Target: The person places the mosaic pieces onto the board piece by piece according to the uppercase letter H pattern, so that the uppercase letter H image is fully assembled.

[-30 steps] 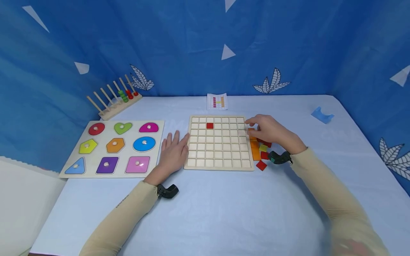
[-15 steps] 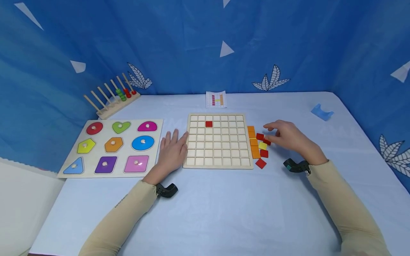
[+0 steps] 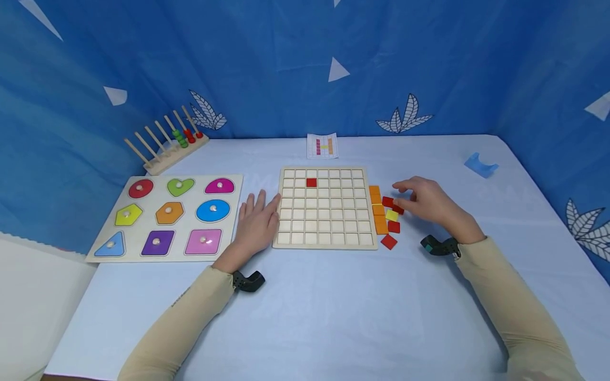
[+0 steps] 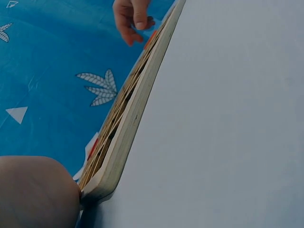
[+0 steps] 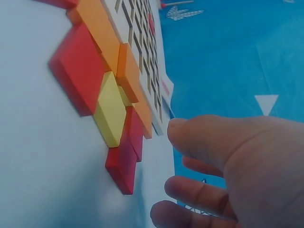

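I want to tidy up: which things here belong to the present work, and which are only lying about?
Seem in use: grid board, its red tile, loose tiles, pattern card.
Seem unrelated: shape puzzle, peg stand, notched blue piece.

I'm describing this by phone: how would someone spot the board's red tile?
Between the left hand and right hand lies a wooden board. In its second row from the far edge, third square from the left, sits the red tile. It alone fills a square.
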`<control>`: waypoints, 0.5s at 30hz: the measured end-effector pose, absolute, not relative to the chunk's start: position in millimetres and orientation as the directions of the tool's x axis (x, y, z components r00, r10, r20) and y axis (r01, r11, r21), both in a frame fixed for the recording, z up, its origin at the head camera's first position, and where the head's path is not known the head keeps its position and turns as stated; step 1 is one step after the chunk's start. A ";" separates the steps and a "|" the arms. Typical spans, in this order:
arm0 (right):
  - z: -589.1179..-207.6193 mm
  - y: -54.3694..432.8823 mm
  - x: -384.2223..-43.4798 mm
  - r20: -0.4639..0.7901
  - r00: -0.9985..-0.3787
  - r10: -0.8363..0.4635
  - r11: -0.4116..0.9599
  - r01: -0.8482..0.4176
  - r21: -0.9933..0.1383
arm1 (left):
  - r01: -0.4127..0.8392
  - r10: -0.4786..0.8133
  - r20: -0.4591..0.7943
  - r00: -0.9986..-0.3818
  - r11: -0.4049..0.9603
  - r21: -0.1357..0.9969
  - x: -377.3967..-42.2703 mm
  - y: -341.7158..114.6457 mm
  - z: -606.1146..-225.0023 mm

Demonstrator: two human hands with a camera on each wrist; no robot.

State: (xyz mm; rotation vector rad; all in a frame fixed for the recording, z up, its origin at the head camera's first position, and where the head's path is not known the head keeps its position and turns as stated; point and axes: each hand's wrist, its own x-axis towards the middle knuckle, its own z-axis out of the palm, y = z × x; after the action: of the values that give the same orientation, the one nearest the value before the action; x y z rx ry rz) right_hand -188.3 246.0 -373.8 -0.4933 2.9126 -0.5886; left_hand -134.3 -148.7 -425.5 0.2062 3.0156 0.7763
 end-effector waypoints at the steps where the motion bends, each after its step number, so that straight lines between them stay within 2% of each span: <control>1: -373.9 245.8 -188.3 -0.065 -0.939 -0.339 0.871 -0.287 -0.399 | 0.123 0.133 0.013 -0.991 0.867 0.483 -134.1 -149.1 -425.5; 6: -376.6 246.0 -189.1 -0.062 -0.939 -0.337 0.869 -0.286 -0.404 | 0.127 0.136 0.017 -0.991 0.862 0.490 -133.8 -150.0 -425.6; 15: -392.2 245.2 -190.8 0.042 -0.931 -0.362 0.841 -0.346 -0.416 | 0.119 0.138 -0.004 -0.990 0.868 0.482 -136.0 -150.6 -426.5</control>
State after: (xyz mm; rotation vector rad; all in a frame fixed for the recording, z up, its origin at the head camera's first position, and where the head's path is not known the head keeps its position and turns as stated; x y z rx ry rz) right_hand -190.8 245.2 -392.2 -0.5721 2.9781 -0.6615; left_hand -136.0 -150.6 -426.5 0.2067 2.9992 0.7710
